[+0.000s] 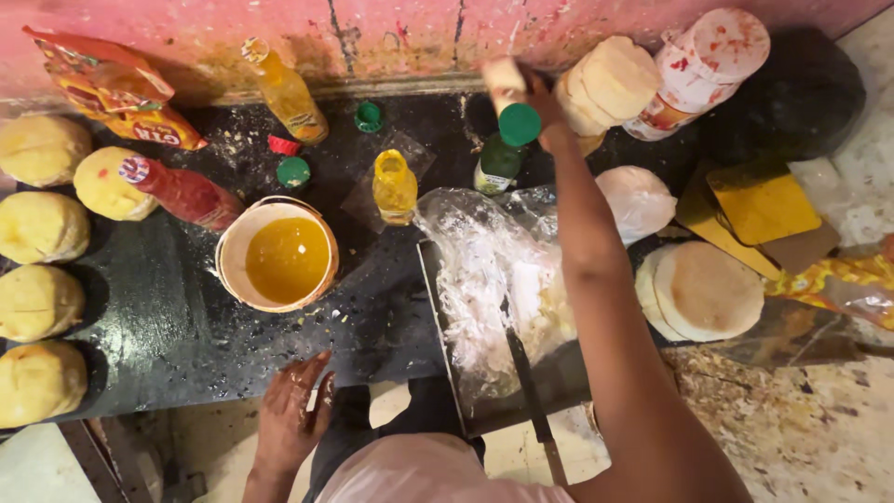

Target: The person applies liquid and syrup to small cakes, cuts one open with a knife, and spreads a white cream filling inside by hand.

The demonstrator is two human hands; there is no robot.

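Reaching far across the dark worktop (168, 317), the person's right hand (535, 98) closes around a pale bun (505, 76) near the back wall, just left of a stack of similar buns (610, 84) and directly above a green-capped bottle (503, 149). The right arm runs long and almost straight from the lower edge of the view up to that spot, so the bun lies at full stretch, at the far end of the arm's own line. The left hand (293, 410) is much nearer the body, fingers loosely spread and smeared, resting at the worktop's near edge below a round tub of yellow liquid (284, 256); it holds nothing. The held bun looks small, cream-coloured and soft-edged, partly hidden by the fingers, so its full shape cannot be told. A metal tray lined with crumpled clear plastic (484, 279) sits between the two hands, a knife (531, 391) lying along its near side. Yellow dough balls (42, 228) line the left edge, and flat round breads (708, 289) rest to the right of the arm.
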